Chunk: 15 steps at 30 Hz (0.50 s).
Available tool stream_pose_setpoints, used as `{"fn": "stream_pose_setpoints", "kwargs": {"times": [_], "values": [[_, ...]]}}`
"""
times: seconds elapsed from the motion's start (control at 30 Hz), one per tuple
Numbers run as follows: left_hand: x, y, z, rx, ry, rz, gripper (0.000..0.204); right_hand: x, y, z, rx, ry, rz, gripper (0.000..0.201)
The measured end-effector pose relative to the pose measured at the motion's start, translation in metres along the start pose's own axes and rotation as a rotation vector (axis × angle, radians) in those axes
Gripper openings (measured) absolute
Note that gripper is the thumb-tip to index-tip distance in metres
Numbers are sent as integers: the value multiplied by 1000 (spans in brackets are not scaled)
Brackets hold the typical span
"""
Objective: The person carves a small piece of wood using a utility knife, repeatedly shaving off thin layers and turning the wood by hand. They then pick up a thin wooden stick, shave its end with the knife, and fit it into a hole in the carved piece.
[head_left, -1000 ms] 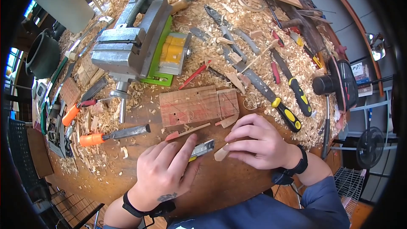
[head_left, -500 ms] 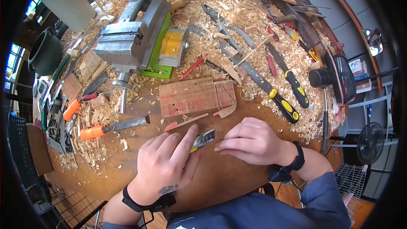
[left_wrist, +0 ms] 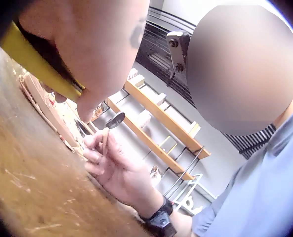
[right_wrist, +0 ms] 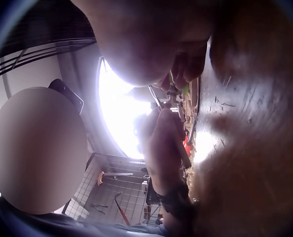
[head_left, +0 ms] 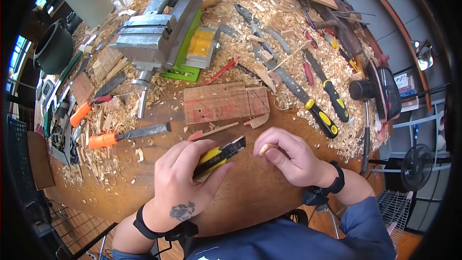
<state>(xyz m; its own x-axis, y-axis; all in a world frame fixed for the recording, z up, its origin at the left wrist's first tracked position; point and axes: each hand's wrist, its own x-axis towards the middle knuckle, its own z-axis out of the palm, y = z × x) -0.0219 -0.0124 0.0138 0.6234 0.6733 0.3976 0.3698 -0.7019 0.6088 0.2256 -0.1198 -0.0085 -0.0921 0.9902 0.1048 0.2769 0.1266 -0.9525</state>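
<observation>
My left hand (head_left: pixel 178 175) grips a yellow and black utility knife (head_left: pixel 211 160), its metal front end pointing up and right toward the other hand. In the left wrist view the knife's yellow handle (left_wrist: pixel 35 69) runs beneath the hand. Between thumb and curled fingers, my right hand (head_left: pixel 296 163) pinches a small pale piece of wood (head_left: pixel 264 149), mostly hidden by the fingers. A short gap separates the knife from this piece. Just beyond the hands lie a thin wooden strip (head_left: pixel 216 130) with a red end, a small wood offcut (head_left: pixel 258 121) and a reddish board (head_left: pixel 214 105).
A metal vise (head_left: pixel 149 38) stands at the back left beside a green-framed tool (head_left: pixel 185 62). Orange-handled chisels (head_left: pixel 103 140) lie on the left, yellow-and-black-handled files (head_left: pixel 321 119) on the right. Wood shavings (head_left: pixel 288 101) cover much of the wooden table (head_left: pixel 250 202).
The left hand has rolled the knife, so more of its yellow and black body shows. My right hand has turned thumb-up, bringing the wood piece nearly end-on.
</observation>
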Motion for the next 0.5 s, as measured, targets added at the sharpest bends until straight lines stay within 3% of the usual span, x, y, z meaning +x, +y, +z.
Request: {"fn": "stream_pose_setpoints", "kwargs": {"times": [0.03,0.1,0.17,0.2,0.27,0.33,0.43,0.5], "values": [[-1,2,-1,-112,-62,-101,45,-1,-2,-1,206,-52,175,22],[1,5,-3,-226,-114,-200,45,1,-12,-7,159,-96,239,26],[5,6,-6,-477,-229,-458,33,4,-15,-7,115,-135,305,30],[7,5,-5,-479,-222,-457,33,6,-14,-4,145,-142,310,32],[9,2,-4,-956,-335,-848,32,8,-12,4,172,-147,322,36],[11,-3,-1,-1032,-326,-850,31,12,-9,11,455,-151,421,42],[11,-8,0,-1099,-289,-924,34,20,-17,14,303,-76,451,41],[2,-12,2,-800,-245,-708,45,14,-12,18,322,-24,366,39]]}}
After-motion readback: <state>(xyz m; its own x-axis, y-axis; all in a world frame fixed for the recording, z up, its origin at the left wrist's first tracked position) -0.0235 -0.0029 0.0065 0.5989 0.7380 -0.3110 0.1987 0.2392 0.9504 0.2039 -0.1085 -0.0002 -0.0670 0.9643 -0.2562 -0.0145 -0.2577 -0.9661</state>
